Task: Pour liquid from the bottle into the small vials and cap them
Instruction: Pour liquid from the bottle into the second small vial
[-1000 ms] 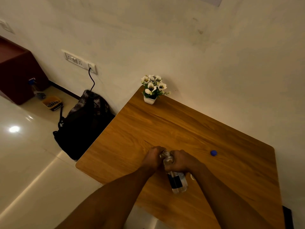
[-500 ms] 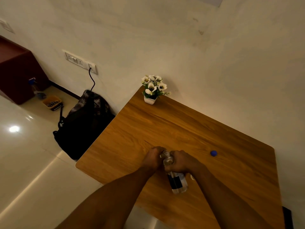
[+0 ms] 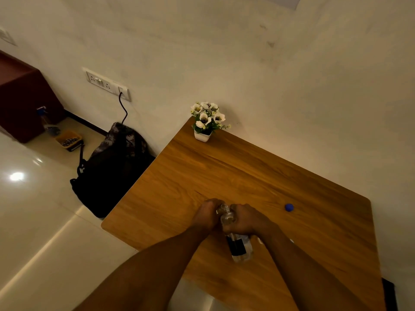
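A clear bottle (image 3: 239,248) with a dark label lies tilted low over the wooden table (image 3: 224,171), its neck pointing away from me. My right hand (image 3: 247,218) is shut around its upper part. My left hand (image 3: 206,215) is closed in a fist right at the bottle's mouth, around a small vial (image 3: 221,208) of which only a bit of clear glass shows between the hands. A blue cap (image 3: 289,207) lies loose on the table to the right of my hands. Small pale items (image 3: 259,240) peek out beside my right forearm, too hidden to identify.
A white pot of white flowers (image 3: 205,122) stands at the table's far corner by the wall. A dark backpack (image 3: 112,173) sits on the floor left of the table, under a wall socket with a cable. The table's near edge lies under my forearms.
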